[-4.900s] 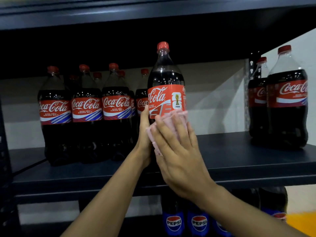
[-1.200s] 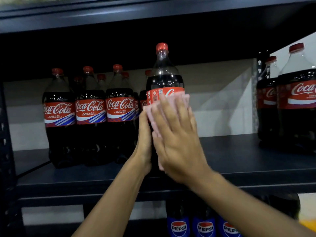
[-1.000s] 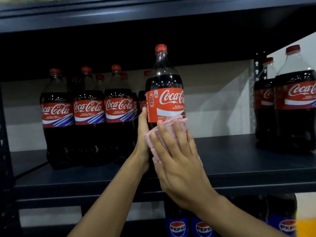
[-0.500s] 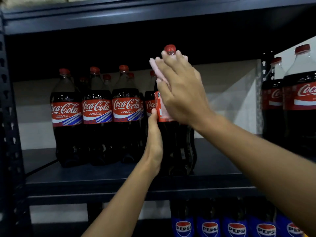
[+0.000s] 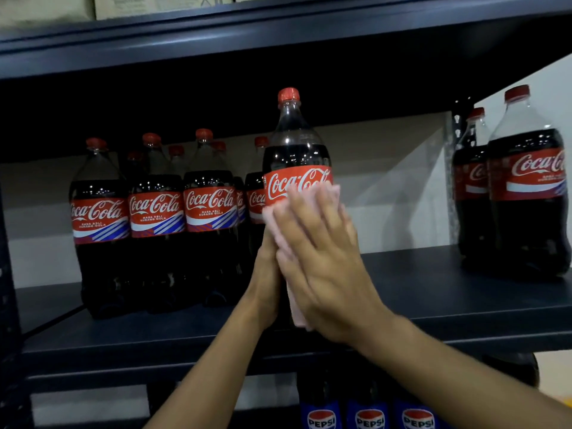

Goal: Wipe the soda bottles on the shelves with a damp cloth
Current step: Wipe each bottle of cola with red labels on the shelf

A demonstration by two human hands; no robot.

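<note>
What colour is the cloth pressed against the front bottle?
Pale pink; the cloth shows best in the head view.

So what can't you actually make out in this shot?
All in the head view:
Lower half of the front Coca-Cola bottle: covered by the pink cloth and the slightly blurred right hand.
Left hand fingers: hidden behind that bottle.
Pepsi bottles: cut off by the bottom edge.
Cardboard boxes: cut off by the top edge, print unreadable.
Back-row bottles: mostly hidden by the front row.

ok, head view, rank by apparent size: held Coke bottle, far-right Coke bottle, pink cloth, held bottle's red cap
1. held Coke bottle, far-right Coke bottle: alike, unranked
2. pink cloth, mostly covered
3. red cap
</note>
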